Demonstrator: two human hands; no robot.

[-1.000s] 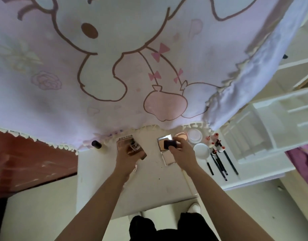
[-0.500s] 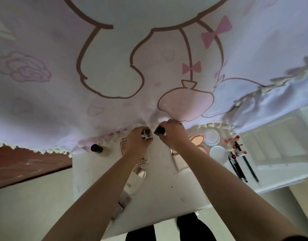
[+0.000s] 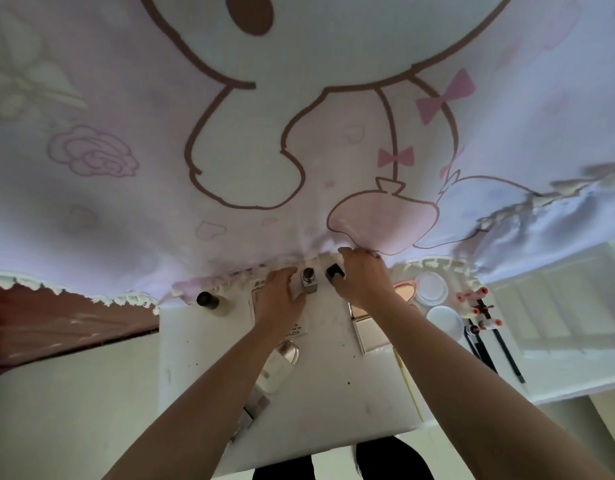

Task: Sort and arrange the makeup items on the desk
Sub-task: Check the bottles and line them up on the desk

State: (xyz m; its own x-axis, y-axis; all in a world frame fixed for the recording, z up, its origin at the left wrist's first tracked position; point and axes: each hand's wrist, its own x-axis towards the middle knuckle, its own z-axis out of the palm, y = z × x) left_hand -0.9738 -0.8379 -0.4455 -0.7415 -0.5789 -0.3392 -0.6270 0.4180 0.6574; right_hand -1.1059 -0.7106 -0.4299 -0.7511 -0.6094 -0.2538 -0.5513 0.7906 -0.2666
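Glass bottle [image 3: 308, 284] is gripped by the left hand [image 3: 276, 301]; the right hand [image 3: 363, 282] pinches a black block [image 3: 335, 270]. Best to stand both upright, side by side.

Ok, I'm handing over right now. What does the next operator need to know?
Left hand: against the small glass bottle, which stands at the back edge of the desk; grip unclear.
Right hand: pinches a black block beside that bottle.
Looks placed: dark-capped bottle upright back left; white jars and brushes grouped on the right.
Probably left: silver tube lying under the left forearm, open compact, flat palette.
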